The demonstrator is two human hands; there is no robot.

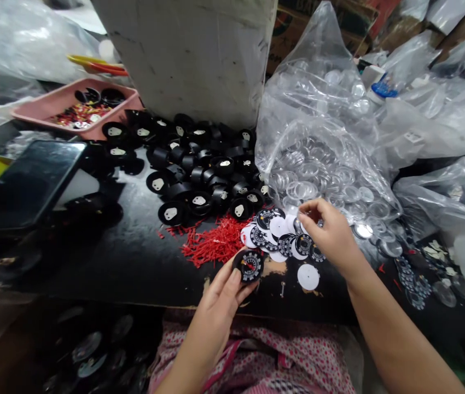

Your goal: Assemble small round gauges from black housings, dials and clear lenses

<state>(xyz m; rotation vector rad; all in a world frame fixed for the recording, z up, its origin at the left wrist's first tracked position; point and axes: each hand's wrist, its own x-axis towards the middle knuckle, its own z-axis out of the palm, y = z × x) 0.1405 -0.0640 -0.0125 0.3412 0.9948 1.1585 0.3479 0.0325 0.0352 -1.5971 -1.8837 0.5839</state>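
Observation:
My left hand [226, 284] holds a round black dial unit [249, 266] with a red pointer on its printed face, near the table's front edge. To its right, my right hand [323, 230] has thumb and fingers pinched over the right part of a pile of dial discs [285, 245], some printed black, some showing white. A small clear piece seems to be at its fingertips, too small to make out. One white disc [308, 277] lies apart in front. Beside the pile is a heap of small red pointers [218, 241].
Black round housings [199, 202] crowd the table's middle. Clear lenses [306, 175] spill from a plastic bag [318, 93] at the right. A pink tray [80, 104] and a dark flat device [27, 180] are at the left.

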